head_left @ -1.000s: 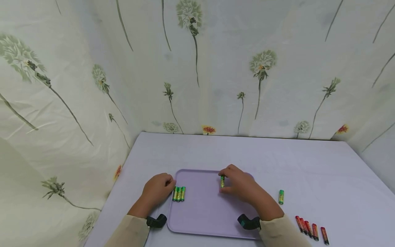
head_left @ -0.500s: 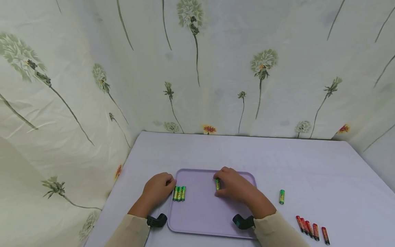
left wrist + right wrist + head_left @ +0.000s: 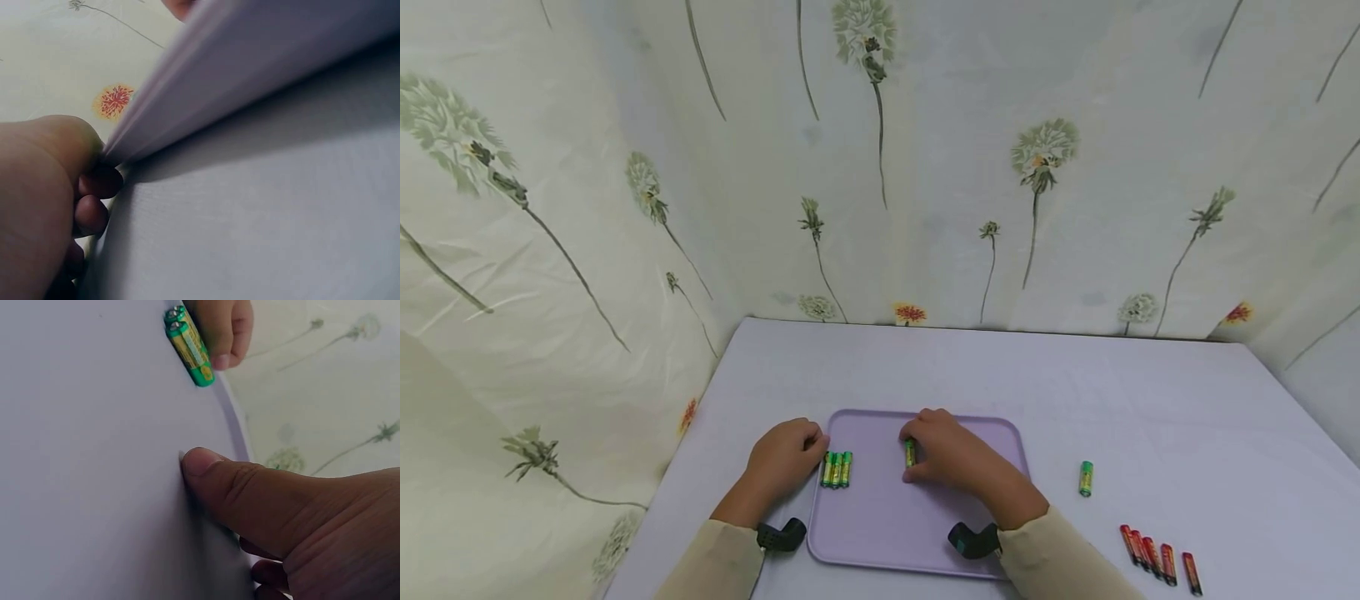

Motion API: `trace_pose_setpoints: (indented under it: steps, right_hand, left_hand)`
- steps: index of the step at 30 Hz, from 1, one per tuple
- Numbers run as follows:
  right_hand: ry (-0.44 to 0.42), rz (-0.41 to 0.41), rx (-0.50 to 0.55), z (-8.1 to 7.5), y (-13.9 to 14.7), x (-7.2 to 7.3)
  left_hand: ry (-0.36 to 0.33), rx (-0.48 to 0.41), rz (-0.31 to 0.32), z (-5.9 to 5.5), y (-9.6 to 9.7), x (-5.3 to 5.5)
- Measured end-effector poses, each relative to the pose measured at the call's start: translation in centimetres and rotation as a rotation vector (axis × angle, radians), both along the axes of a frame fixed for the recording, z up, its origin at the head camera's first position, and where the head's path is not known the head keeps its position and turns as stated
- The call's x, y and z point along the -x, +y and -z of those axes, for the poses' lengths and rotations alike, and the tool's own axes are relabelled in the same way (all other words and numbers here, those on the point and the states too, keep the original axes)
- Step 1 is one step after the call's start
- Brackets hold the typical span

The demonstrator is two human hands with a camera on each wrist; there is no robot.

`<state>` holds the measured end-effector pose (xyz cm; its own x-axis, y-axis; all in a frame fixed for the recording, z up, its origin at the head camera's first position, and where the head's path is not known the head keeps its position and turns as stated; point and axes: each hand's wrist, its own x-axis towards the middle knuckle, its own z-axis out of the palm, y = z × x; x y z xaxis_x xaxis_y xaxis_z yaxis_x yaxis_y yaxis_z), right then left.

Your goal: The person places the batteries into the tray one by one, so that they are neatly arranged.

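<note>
My right hand pinches a green-and-yellow battery by its two ends, over the middle of the lilac tray. In the right wrist view the thumb hides most of that battery. Three matching batteries lie side by side along the tray's left edge. Beside them, my left hand holds the tray's left rim; the left wrist view has its thumb and curled fingers at the tray's edge.
One more green battery lies on the white-covered table, right of the tray. Several red batteries lie in a slanting row at the front right. A curtain with a dandelion print hangs behind the table and to its left.
My right hand has moved left and slightly nearer over the tray, carrying the green battery toward the group of three. The left hand has stayed at the tray's edge.
</note>
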<state>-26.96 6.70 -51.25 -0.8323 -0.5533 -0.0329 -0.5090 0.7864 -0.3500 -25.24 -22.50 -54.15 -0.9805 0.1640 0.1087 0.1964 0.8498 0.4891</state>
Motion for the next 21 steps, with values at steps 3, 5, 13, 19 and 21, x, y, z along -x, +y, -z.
trace_pose_setpoints:
  steps: [3, 5, 13, 19, 21]
  right_hand:
    - [0.006, -0.019, 0.006, -0.1, -0.6, -0.1]
    - [0.017, -0.032, 0.01, 0.0, -1.0, -0.1]
    - [0.019, -0.033, -0.016, 0.5, -2.5, 0.1]
    - [0.013, -0.041, -0.029, 0.4, -3.6, 0.1]
    - [0.014, -0.053, -0.031, 0.3, -4.0, 0.0]
  left_hand:
    - [0.0, -0.002, -0.001, -0.1, 0.0, 0.0]
    - [0.0, -0.001, 0.0, -0.1, 0.0, -0.1]
    - [-0.016, 0.009, -0.01, 0.1, -0.1, 0.1]
    - [-0.008, 0.016, -0.002, 0.1, -0.1, 0.1]
    - [-0.01, 0.013, -0.002, 0.0, -0.1, 0.1]
